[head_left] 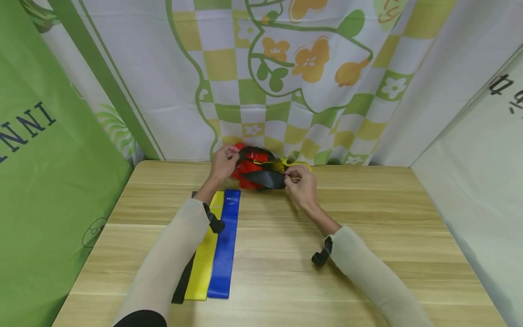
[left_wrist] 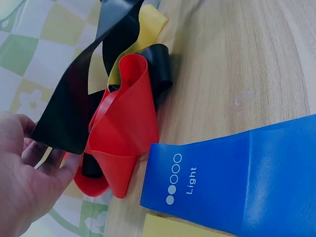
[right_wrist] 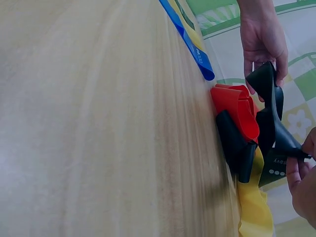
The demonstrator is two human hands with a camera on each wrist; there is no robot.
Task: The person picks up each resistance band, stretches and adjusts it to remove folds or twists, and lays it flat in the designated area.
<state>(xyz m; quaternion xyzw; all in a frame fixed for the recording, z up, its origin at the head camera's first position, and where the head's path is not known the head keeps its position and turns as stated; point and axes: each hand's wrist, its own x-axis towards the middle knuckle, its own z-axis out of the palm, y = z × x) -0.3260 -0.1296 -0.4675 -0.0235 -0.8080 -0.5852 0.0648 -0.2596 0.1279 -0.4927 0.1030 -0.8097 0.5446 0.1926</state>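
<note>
Fingers of both hands grasp a black band (left_wrist: 69, 108): the left hand (head_left: 224, 164) pinches it at one end of the raised span, thumb against fingers, and the right hand (head_left: 303, 184) pinches it at the other, near a printed patch with white dots. Between the hands the band hangs in a twist above a loose heap at the far edge of the table (head_left: 367, 272), close to the patterned cloth (head_left: 220, 63).

The material appears thin, light and limp — probably stretchy rubber, smooth-faced yet inclined to cling to its neighbours. Breakage seems unlikely; folding and snagging are the likelier faults. The soundest hold would be a flat pinch across the width at each end, with the twist turned out before any pull.

In the heap lie a folded red band (left_wrist: 123, 128), a curled black loop (right_wrist: 229, 138) — whether part of the held band cannot be told — and a crumpled yellow band (right_wrist: 254, 212).

Farther out, toward the person's left, three strips lie flat side by side: a blue strip (head_left: 224, 254) marked "Light", a yellow strip (head_left: 203, 268) partly hidden by the left forearm, and a dark strip (head_left: 181, 286) outermost.
</note>
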